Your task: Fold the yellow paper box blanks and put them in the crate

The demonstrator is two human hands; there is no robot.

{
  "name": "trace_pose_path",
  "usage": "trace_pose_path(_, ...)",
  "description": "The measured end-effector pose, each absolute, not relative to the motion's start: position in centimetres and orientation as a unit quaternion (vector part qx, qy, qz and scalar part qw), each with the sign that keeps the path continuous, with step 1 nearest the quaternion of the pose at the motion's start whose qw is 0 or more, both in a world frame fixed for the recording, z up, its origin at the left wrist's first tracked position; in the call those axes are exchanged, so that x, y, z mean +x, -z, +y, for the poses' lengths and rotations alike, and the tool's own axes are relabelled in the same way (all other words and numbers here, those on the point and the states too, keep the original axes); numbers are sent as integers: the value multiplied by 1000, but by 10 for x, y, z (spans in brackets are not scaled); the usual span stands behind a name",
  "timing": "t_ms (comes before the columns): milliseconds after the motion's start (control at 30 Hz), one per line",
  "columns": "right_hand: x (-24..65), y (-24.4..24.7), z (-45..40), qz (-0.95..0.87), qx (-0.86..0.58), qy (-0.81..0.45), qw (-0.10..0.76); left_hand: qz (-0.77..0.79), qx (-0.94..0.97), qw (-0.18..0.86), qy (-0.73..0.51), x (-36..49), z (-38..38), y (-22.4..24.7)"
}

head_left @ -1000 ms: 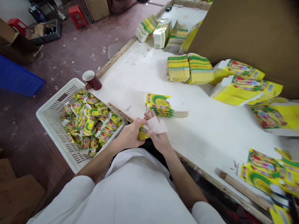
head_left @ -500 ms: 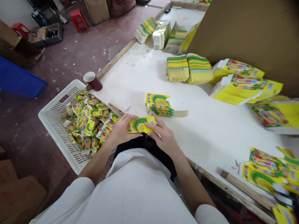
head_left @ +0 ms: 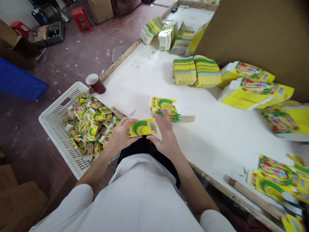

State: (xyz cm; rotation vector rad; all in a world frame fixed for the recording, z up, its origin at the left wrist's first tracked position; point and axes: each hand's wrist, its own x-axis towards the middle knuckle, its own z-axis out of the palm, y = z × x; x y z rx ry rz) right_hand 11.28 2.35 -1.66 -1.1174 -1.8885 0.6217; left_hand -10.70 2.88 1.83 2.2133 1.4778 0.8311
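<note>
My left hand (head_left: 120, 135) grips a small folded yellow-and-green carton (head_left: 142, 127) at the near edge of the white table (head_left: 217, 135). My right hand (head_left: 166, 137) has its fingers spread, its palm against the carton's right end and its fingertips reaching toward a short stack of flat carton blanks (head_left: 166, 109) just beyond. A white slatted basket (head_left: 56, 124) to my left is filled with several folded cartons (head_left: 93, 124).
A dark red mug (head_left: 95, 83) stands at the table's left edge. Bundles of flat cartons (head_left: 196, 71) and larger yellow blanks (head_left: 253, 85) lie farther back by a brown cardboard sheet (head_left: 253, 35). More blanks (head_left: 277, 180) lie at the near right. Red stools and boxes stand on the floor.
The carton went from a half-folded blank with its white inside showing to a closed box. It now sits in my left hand, shifted left, while my right hand has opened toward the stack.
</note>
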Motion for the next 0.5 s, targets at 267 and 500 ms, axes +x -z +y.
trace_pose_path(267, 119, 30, 22, -811, -468, -5, 351, 750, 634, -12, -191, -219, 14, -9)
trace_pose_path(500, 159, 24, 51, -762, -520, -15, 387, 790, 556, -99, -238, -261, 5, -5)
